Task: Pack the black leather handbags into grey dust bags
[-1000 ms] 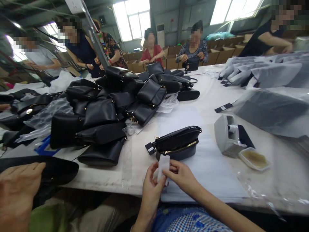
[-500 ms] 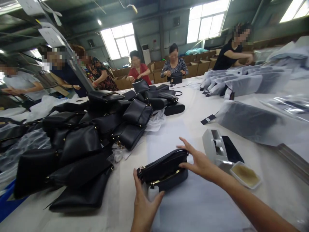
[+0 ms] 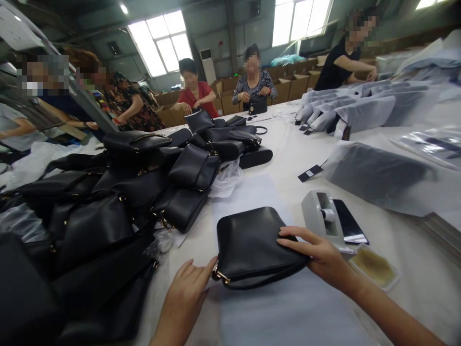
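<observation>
A black handbag with gold strap rings lies with its smooth broad face up, over a pale sheet on the white table. My right hand grips its right side, fingers on top and the thumb hidden. At the lower left corner, by the gold ring, my left hand pinches the bag's edge between thumb and forefinger. The strap hangs along the near edge of the bag.
Left lies a large pile of black bags. To the right are a grey tape dispenser, a phone, a dish of yellowish material and a wrapped bag. Several people stand across the table.
The bag has turned from its open zip side to its smooth broad face. Both hands have shifted their hold, and the camera view has moved slightly.
</observation>
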The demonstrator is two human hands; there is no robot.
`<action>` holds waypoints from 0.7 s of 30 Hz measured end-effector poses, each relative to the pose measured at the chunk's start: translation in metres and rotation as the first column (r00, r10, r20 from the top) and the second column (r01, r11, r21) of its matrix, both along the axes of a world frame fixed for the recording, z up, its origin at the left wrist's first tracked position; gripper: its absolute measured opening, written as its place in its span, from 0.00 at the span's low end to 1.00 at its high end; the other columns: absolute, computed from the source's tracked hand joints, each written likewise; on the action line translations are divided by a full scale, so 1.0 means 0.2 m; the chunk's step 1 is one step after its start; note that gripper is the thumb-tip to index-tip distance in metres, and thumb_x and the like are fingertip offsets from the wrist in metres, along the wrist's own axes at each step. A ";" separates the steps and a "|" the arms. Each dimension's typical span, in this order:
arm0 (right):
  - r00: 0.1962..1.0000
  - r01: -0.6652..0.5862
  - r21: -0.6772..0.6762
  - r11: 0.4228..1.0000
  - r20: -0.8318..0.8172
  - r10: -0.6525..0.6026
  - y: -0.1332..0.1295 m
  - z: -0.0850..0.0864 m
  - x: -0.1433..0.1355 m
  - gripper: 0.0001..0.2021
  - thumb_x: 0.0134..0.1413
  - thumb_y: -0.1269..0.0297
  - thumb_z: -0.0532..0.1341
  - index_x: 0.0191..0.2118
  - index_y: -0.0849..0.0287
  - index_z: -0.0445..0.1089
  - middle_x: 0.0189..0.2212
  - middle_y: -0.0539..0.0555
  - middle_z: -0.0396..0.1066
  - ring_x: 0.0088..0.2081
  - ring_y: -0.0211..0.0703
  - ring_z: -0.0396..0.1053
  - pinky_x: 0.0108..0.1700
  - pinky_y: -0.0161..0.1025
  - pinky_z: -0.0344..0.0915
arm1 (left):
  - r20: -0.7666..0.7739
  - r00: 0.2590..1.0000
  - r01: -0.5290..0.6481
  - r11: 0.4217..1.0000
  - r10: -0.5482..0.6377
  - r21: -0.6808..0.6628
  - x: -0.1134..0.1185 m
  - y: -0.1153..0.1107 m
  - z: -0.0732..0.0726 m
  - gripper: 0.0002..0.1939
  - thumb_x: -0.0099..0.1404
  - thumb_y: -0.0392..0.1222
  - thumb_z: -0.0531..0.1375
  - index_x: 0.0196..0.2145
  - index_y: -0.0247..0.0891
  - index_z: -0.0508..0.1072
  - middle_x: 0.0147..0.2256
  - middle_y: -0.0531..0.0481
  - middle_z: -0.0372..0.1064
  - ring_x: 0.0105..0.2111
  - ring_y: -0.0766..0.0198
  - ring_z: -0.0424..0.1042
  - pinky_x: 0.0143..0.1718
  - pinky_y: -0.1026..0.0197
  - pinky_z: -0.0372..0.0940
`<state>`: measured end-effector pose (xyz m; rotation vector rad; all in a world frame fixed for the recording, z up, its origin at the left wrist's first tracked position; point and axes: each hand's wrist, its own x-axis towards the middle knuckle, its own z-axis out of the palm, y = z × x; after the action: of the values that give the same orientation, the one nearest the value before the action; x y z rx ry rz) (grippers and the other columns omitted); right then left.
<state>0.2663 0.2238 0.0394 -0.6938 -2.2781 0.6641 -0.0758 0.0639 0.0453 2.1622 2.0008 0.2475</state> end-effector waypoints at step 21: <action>0.598 0.684 0.433 0.586 0.126 -0.791 -0.30 -0.09 0.50 0.17 0.63 0.67 0.56 0.56 0.59 0.69 0.60 0.60 0.64 0.64 0.56 0.55 0.64 0.56 0.56 | 0.172 0.982 0.047 0.982 -0.079 0.181 0.46 0.16 -0.15 0.39 0.65 0.51 0.60 0.68 0.48 0.48 0.70 0.42 0.39 0.68 0.43 0.42 0.61 0.37 0.55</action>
<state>0.3669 0.1628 0.0207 -1.5377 -1.9760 -0.2833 0.0159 0.0960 0.0152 2.2120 1.8714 0.6079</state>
